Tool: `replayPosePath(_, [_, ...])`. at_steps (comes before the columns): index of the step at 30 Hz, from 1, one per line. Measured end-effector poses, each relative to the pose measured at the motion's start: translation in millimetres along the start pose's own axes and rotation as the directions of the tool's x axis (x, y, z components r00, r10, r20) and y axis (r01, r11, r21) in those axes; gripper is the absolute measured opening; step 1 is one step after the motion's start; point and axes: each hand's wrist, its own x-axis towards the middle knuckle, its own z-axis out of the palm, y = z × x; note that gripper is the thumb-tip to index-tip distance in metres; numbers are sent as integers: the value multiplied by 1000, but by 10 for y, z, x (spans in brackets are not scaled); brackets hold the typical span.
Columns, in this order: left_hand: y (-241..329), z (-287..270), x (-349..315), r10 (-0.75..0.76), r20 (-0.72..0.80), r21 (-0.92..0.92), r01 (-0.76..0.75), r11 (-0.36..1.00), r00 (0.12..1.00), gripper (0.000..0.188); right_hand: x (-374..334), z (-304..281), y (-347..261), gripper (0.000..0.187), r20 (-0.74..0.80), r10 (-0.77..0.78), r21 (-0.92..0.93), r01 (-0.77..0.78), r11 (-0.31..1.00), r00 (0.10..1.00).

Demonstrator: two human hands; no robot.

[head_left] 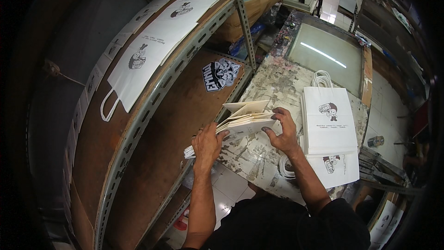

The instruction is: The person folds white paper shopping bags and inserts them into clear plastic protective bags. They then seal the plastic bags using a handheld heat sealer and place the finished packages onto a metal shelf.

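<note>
Black shirt (277, 224) nearest the lens, person bent over the work. Bundle of white paper bags (247, 122) is up in both hands, above the near-left part of the paint-stained table (266, 85); can't tell if its lower edge touches down. Layers uneven, top ones fanned apart, white cord handles (188, 152) sticking out at the left end.

Grip: left hand (206, 146) is clamped on the left end, thumb on the near face, fingers over the far side. Right hand (283, 132) is at the right end, fingertips on the upper corner, thumb low by the near face. Can't tell if it pinches or just steadies.

Step in hand, my read: squaring up the bundle. Next move calls for the right palm pushing the edges flush while the left keeps its hold, then one clean set-down. Risk: inner bags slipping, handles snagging.

Right of it: printed bag stack (329, 113) on the same table, handles at the far end, another printed bag (330, 169) poking out from under the near end. Beyond: pale glass panel (326, 55). Left: metal-edged rack (159, 85), printed bags laid out flat (143, 55) on its upper shelf, dark cut-out graphic (222, 74) on the level below.
</note>
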Motion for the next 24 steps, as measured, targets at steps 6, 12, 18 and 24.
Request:
replayPosePath(6, [24, -31, -2, -13, -10, -29, 13, 999, 1000, 33, 18, 9, -25, 51, -4, 14, 9, -14, 1000, 1000])
replayPosePath(12, [61, -40, -14, -14, -3, -6, 14, 1000, 1000, 29, 14, 27, 30, 51, -31, 5, -5, -5, 1000, 1000])
replayPosePath(18, [284, -99, -258, -18, -57, -4, 18, 1000, 998, 30, 53, -90, -47, 51, -106, 1, 37, 3, 999, 994])
replayPosePath(24, [506, -109, -480, -69, 20, -13, 70, 997, 997, 26, 18, -239, -75, 54, -83, 22, 58, -17, 998, 996])
